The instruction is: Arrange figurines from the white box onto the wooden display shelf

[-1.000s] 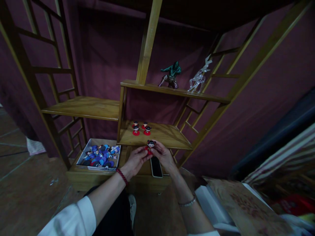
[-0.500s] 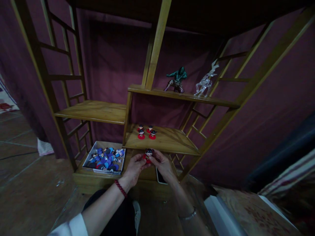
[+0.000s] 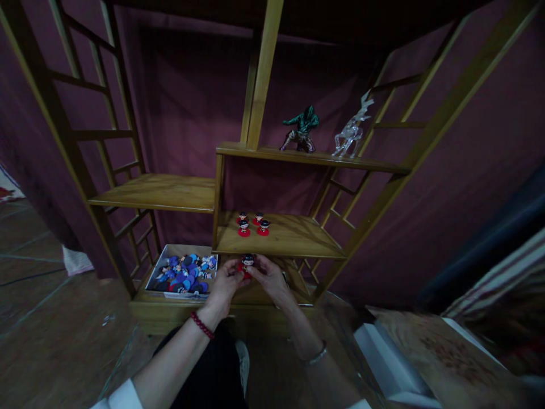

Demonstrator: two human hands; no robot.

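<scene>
Between my two hands is a small black-haired figurine (image 3: 247,262) on a red base. My left hand (image 3: 227,284) pinches it from the left, and my right hand (image 3: 269,279) grips it from the right with the thumb across its front. The held piece is just in front of and below the edge of the middle shelf (image 3: 293,241). On that shelf stand several similar red-based figurines (image 3: 264,228), upright in two rows toward its left end. A shallow cardboard box (image 3: 150,281) of loose blue, purple and dark figurines sits on the bottom board, left of my hands.
A green crouching figure (image 3: 301,129) and a clear deer statuette (image 3: 351,133) stand on the upper right shelf. The left shelf (image 3: 157,192) lies higher than the middle one. Wooden posts and lattice frame the sides. A white-sided box (image 3: 389,363) lies on the floor at right.
Both hands, with the figurine, have shifted slightly left in the picture. The camera view has shifted a little too. The shelved figurines stand as before.
</scene>
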